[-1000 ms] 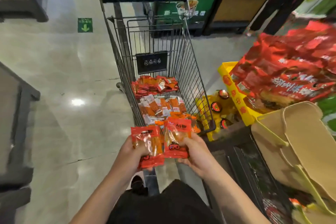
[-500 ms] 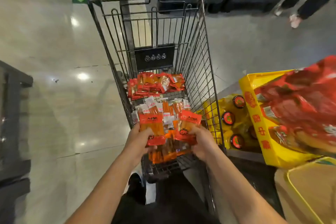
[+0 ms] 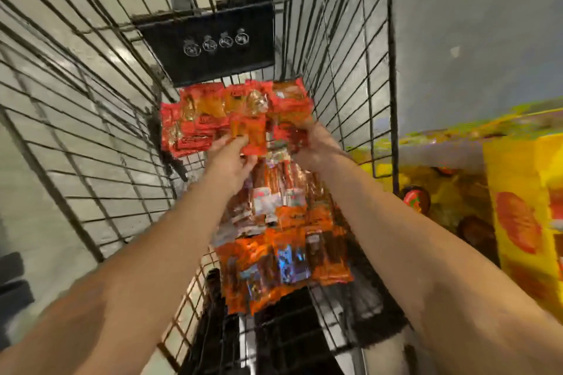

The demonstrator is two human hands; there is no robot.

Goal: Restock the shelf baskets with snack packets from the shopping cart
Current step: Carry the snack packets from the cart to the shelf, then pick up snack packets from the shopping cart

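Head view, looking down into the wire shopping cart (image 3: pixel 350 76). Both arms reach over the near snack packets (image 3: pixel 283 256) to the far pile of red snack packets (image 3: pixel 213 119), which lies against the front wall below a black label plate (image 3: pixel 213 42). The left hand (image 3: pixel 231 158) pinches an orange packet (image 3: pixel 253 134) at the near edge of that pile. The right hand (image 3: pixel 316 146) rests among the red packets, fingers curled into them; motion blur hides whether it has a firm grip. Step in hand, by judgement: gathering packets from the cart. The next move calls for closing both hands on a bundle, lifting it clear of the wire walls, and turning right toward the yellow display box (image 3: pixel 524 201) and shelf beside the cart. No shelf basket is plainly visible.
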